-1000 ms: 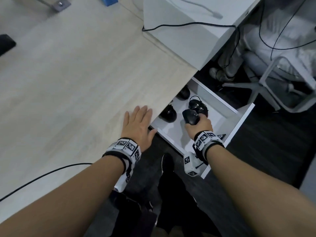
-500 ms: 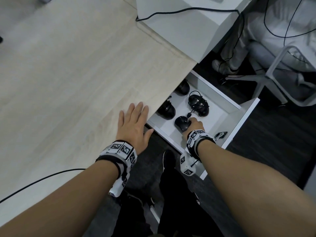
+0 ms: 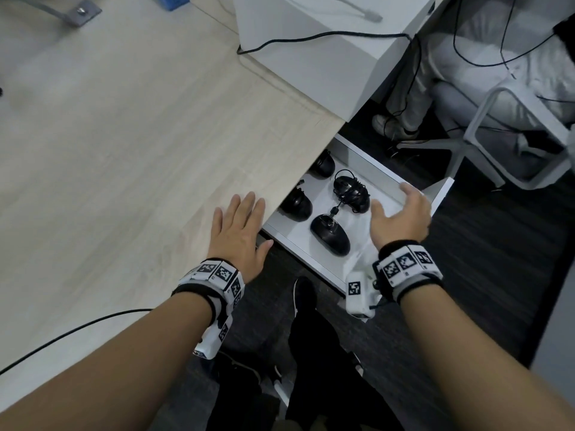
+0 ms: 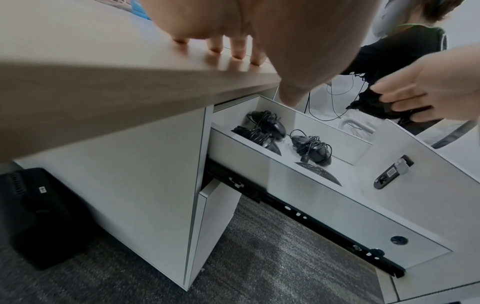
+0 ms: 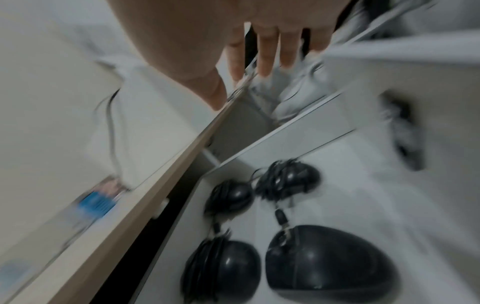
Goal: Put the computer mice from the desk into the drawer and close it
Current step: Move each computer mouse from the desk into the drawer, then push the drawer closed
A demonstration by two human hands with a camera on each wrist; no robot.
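Note:
The white drawer (image 3: 385, 169) stands pulled out under the wooden desk (image 3: 124, 135). Several black mice lie in it: the nearest mouse (image 3: 330, 234) (image 5: 330, 265), a mouse wrapped in its cable (image 3: 351, 189) (image 4: 311, 148), and two more half under the desk edge (image 3: 295, 202) (image 3: 323, 164). My right hand (image 3: 399, 214) hovers open and empty over the drawer's right part, near its front panel (image 3: 440, 194). My left hand (image 3: 238, 225) lies flat on the desk edge, fingers straight (image 4: 236, 49).
A white box with a black cable (image 3: 311, 38) sits on the desk at the back. A seated person's legs and a white chair base (image 3: 479, 132) are beyond the drawer. My own legs and shoe (image 3: 306, 293) stand below on dark carpet. A black case (image 4: 39, 216) sits under the desk.
My right hand set the black mouse down in the drawer, let go and moved right toward the front panel. The left hand stayed on the desk.

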